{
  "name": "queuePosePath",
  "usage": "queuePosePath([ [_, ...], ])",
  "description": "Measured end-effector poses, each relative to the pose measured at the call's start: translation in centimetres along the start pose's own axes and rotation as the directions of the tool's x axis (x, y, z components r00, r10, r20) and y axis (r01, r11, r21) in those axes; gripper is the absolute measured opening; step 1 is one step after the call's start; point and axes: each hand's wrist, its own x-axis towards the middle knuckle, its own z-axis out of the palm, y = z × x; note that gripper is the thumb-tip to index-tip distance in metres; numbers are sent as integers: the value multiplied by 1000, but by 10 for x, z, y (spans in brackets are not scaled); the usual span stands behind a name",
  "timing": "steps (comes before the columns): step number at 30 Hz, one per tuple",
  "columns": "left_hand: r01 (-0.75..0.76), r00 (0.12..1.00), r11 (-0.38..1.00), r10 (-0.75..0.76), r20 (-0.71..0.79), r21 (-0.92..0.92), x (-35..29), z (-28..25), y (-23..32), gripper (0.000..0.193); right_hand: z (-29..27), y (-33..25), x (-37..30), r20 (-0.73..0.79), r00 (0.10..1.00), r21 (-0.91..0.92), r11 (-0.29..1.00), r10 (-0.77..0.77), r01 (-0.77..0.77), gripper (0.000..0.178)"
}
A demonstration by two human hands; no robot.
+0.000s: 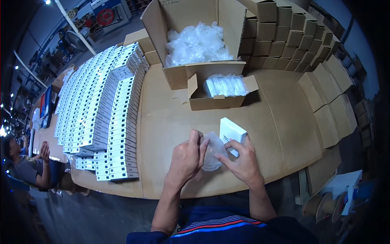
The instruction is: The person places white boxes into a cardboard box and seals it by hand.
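Note:
My left hand [187,158] pinches the edge of a small clear plastic bag [212,152] with its fingers closed. Close by on the right, my right hand [243,162] curls its fingers around a small white box [231,131], which is tilted. Its thumb reaches toward the bag's right side. Part of the box's lower end is hidden by the bag and the fingers. Beyond the hands stands an open small carton [215,103], holding several bagged white boxes [226,86] in a row.
Many white boxes [91,110] are stacked at the left of the cardboard-covered table [162,142]. A large open carton [174,77] of clear plastic bags [199,42] stands at the back. Brown cartons [266,30] are piled back right, with more cartons [329,89] at right. Another person [34,162] sits at left.

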Motion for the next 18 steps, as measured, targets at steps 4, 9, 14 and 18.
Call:
queuePosePath([
  [4, -71, 990, 995, 79, -118, 75, 7, 13, -18, 20, 4, 15, -1, 51, 999, 92, 996, 12, -17, 18],
  [9, 15, 905, 976, -106, -413, -219, 17, 14, -33, 40, 18, 35, -3, -110, 991, 249, 967, 79, -49, 16],
  [14, 87, 929, 548, -347, -131, -832, -20, 45, -60, 54, 38, 46, -3, -251, 957, 432, 901, 146, -24, 16],
  [18, 413, 858, 381, -468, 213, -827, -19, 40, -26, 40, 42, 52, -4, -219, 965, 399, 916, 145, -47, 15],
])
